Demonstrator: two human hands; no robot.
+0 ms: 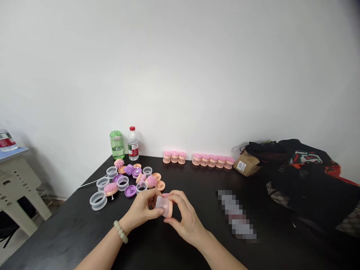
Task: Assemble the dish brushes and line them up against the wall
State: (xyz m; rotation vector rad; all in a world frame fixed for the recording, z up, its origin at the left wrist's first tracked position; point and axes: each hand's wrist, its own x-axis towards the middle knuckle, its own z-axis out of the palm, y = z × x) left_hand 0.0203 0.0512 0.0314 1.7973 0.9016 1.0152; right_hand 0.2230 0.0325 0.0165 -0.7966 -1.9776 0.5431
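L hand & R hand hold a clear-&-peach pc. btwn them, fingers curled round opp. sides; clear rings lie L on blk table.

The held brush is between the left hand and right hand, above the table. Behind it to the left lie rings, caps and brush heads; farther back, a flask and bottle. Behind it stand three brushes; behind-right, a row of five and a paper bag. Right of it lies a pixelated item; farther right, clothes.
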